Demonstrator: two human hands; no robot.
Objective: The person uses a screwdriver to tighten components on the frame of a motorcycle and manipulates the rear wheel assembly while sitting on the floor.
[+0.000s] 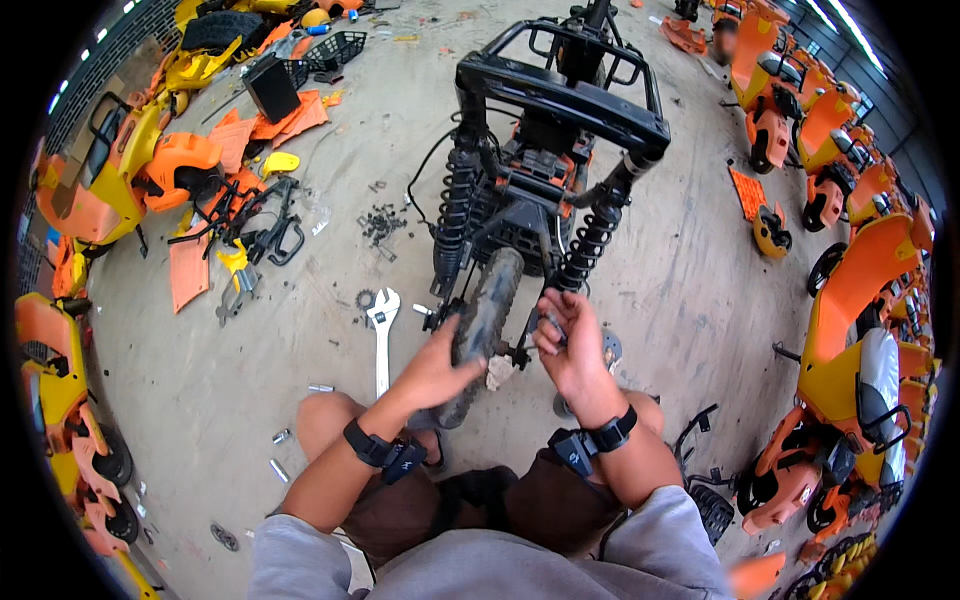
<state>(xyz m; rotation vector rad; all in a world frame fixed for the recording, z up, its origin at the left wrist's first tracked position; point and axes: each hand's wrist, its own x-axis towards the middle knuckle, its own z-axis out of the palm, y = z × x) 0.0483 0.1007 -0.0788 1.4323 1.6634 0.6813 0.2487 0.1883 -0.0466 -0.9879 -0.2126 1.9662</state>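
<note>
I squat behind a stripped scooter, its black frame [560, 95] upright in front of me. My left hand [436, 372] is at the left side of the rear wheel [490, 310], with thumb and fingers spread; its thumb crosses the tyre. Right of the wheel, near the axle end, my right hand [570, 342] is raised with its fingers curled together. Something small and dark shows at those fingers, too small to name. Coil shock absorbers [455, 205] flank the wheel. An adjustable wrench [382, 335] lies on the floor left of my left hand.
Several metal sockets [280, 468] and a pile of dark small parts [382, 225] lie on the concrete. Orange and yellow body panels [190, 270] are scattered at left. A row of orange-yellow scooters [850, 330] lines the right side. A pale rag-like lump [499, 374] sits beside the wheel.
</note>
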